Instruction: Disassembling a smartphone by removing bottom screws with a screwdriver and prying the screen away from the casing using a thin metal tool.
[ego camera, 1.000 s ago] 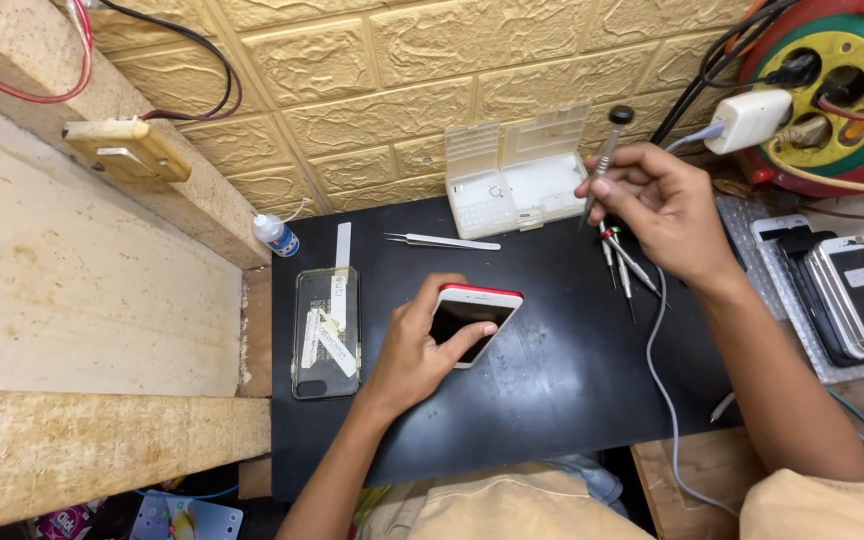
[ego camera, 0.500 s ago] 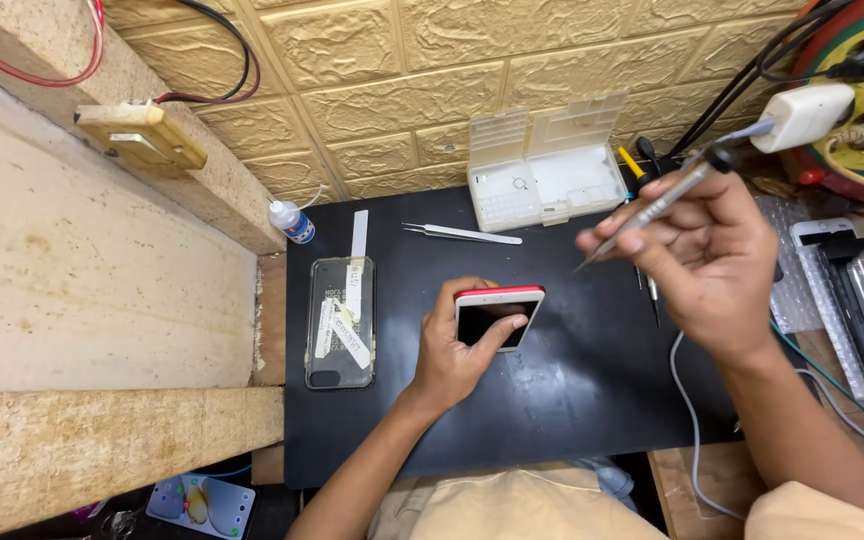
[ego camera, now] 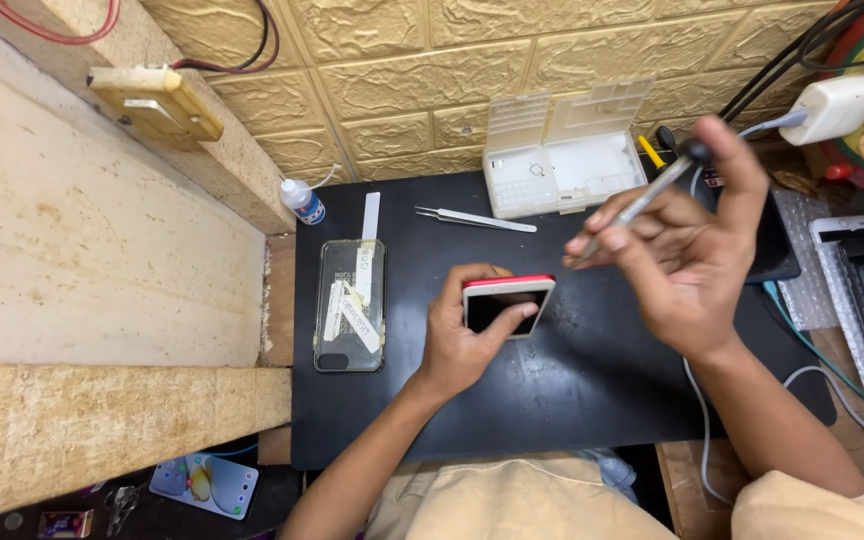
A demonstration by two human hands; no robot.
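- Head view: the left hand [ego camera: 457, 345] rests on the black bench [ego camera: 572, 400], its grip clamped around a small red-edged phone [ego camera: 505, 303], thumb on the near edge and fingers curled over the far left corner.
- The phone lies screen up near the middle of the bench, tilted slightly, its dark screen facing the camera.
- The right hand [ego camera: 687, 265] hovers above and to the right of the phone, its grip closed on a slim metal screwdriver [ego camera: 642, 200]; the black knob points up and away, the tip slants down to the left, clear of the phone.
- A clear phone case [ego camera: 350, 305] with paper strips in it lies flat to the left of the left hand, apart from it.
- Tweezers [ego camera: 474, 219] lie beyond the phone, near the back wall.
- A white parts box [ego camera: 562, 150] stands open at the bench's far edge, and a small white bottle [ego camera: 302, 201] sits at the far left corner.
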